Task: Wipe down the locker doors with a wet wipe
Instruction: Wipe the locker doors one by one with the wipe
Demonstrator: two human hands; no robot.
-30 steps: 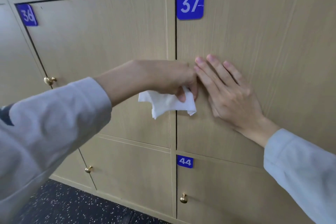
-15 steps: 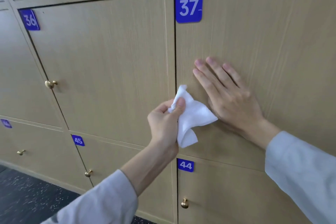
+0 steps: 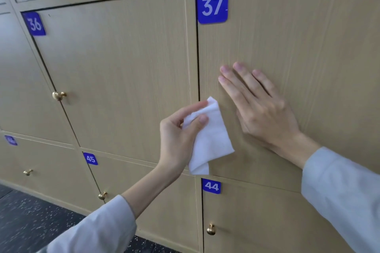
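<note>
Here, the thumb [image 3: 200,119] and the first finger of the left hand [image 3: 176,139] pinch the top of a white wet wipe [image 3: 208,139]. The other fingers of that hand curl in behind the wipe. The wipe is crumpled and hangs down from the pinch, with one corner sticking out to the right and one drooping at the bottom. It is held up in front of the crack between two locker doors, low down on them. You cannot tell if the wipe touches the wood.

The right hand [image 3: 265,113] is flat on the door with the blue 37 sign [image 3: 212,4]. Its fingers [image 3: 236,88] are straight and close together, and they point up and to the left. This hand holds nothing. The wipe is just beside it, to the left of the palm.

Both arms wear pale grey sleeves. The left sleeve [image 3: 98,230] comes up from the bottom of the view. The right sleeve [image 3: 339,191] comes in from the right side.

Door 37 [image 3: 298,47] is light wood. To its left is door 36 [image 3: 115,72], with a blue 36 sign [image 3: 34,24] and a small gold knob [image 3: 58,95]. Under them are more doors with blue signs, 44 [image 3: 211,186] and 45 [image 3: 90,158]. The door under the 44 sign has a gold knob [image 3: 211,229] too. The floor [image 3: 30,222] at the bottom left is dark with little white specks.
</note>
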